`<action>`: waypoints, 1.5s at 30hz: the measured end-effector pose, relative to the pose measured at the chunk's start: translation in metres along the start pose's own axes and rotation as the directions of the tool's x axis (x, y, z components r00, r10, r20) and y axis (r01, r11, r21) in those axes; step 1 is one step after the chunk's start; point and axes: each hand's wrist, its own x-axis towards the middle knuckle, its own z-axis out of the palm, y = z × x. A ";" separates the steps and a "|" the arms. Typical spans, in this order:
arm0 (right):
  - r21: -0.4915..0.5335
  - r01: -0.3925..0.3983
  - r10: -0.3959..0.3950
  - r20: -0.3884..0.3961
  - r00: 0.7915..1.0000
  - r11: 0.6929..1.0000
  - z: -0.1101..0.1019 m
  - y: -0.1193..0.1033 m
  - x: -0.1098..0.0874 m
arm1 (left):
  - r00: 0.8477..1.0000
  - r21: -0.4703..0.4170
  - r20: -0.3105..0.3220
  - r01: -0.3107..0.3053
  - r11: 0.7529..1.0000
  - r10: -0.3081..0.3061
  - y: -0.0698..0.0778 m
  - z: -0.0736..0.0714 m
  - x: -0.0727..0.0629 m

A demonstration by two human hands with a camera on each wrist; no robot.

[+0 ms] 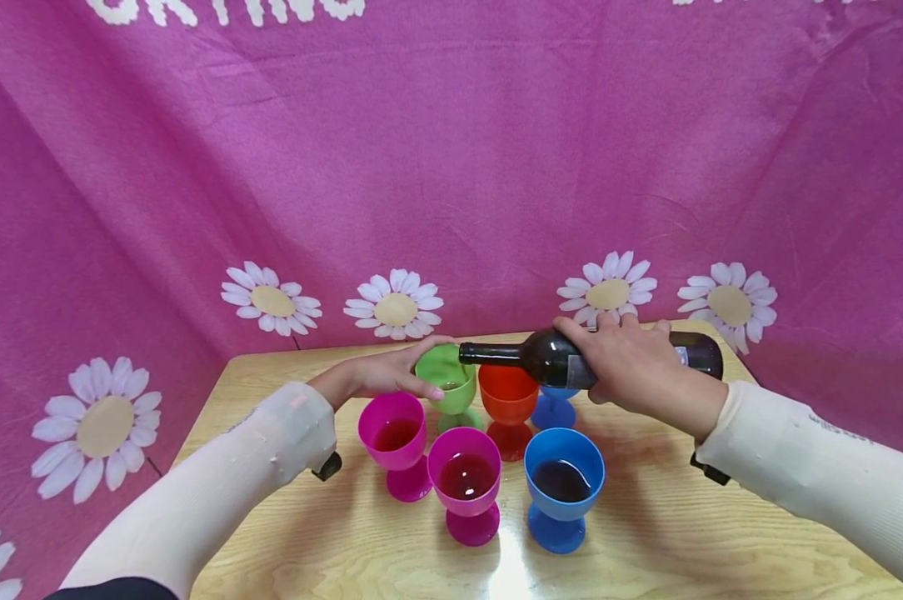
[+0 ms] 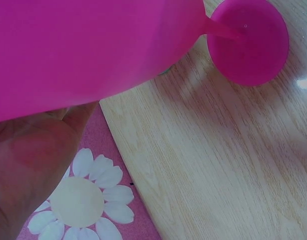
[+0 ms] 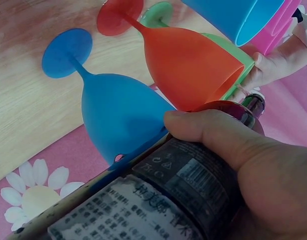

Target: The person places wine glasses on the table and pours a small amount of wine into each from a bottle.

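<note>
My right hand [image 1: 631,362] grips a dark wine bottle [image 1: 552,358] round its body, tipped nearly level with the neck pointing left. The bottle's mouth is over the rim of a green goblet [image 1: 451,392], and a thin stream shows at the mouth in the right wrist view. My left hand [image 1: 387,372] holds the green goblet's bowl between thumb and fingers; a little liquid lies inside. In the left wrist view a pink goblet [image 2: 118,45] hides most of that grasp. An orange goblet [image 1: 507,396] stands right beside the green one, beneath the bottle neck.
Two pink goblets, one at the left [image 1: 393,433] and one in front [image 1: 464,475], hold red liquid. A blue goblet [image 1: 564,475] with dark liquid stands at the front right. Another blue goblet [image 3: 118,115] is behind, under the bottle. A pink flowered cloth [image 1: 451,167] hangs behind the wooden table [image 1: 309,542].
</note>
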 end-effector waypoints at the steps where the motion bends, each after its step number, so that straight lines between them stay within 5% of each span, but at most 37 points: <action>1: 0.002 0.001 -0.001 -0.001 1.000 1.000 0.000 0.000 0.000 | 1.000 0.002 -0.001 0.000 1.000 0.000 0.000 0.000 0.000; 45: 0.002 -0.002 0.002 0.005 1.000 1.000 0.000 -0.001 -0.001 | 1.000 0.000 0.010 -0.017 1.000 0.017 -0.001 0.000 0.001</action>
